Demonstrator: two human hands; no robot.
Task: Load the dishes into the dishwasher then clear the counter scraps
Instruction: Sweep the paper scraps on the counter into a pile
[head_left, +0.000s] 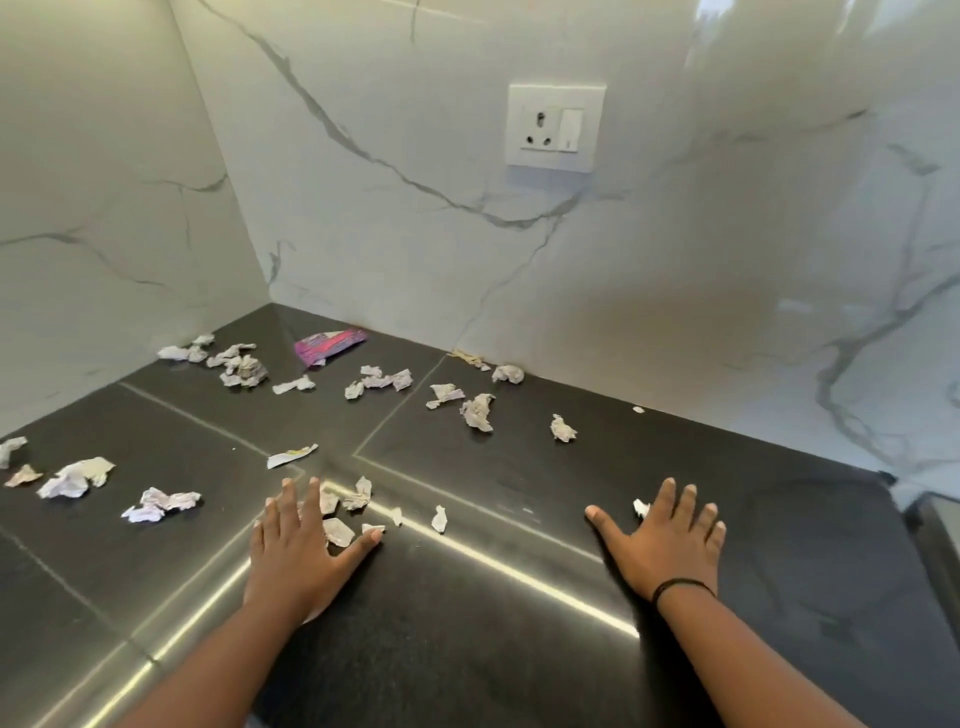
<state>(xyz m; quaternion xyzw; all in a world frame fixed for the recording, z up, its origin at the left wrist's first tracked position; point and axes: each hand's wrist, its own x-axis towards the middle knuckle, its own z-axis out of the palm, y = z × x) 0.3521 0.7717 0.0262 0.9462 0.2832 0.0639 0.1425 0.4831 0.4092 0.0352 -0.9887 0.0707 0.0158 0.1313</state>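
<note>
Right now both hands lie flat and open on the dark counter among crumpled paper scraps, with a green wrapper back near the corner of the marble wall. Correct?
Not quite: the wrapper is pink and purple, not green, as the head view shows. The rest holds: left hand and right hand lie flat and open on the dark counter among crumpled paper scraps.

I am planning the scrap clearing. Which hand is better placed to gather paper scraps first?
Left. The left hand lies flat among several scraps, while the right hand touches only one small scrap.

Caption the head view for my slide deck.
Both hands, left and right, flat on a dark counter strewn with paper scraps.
</note>
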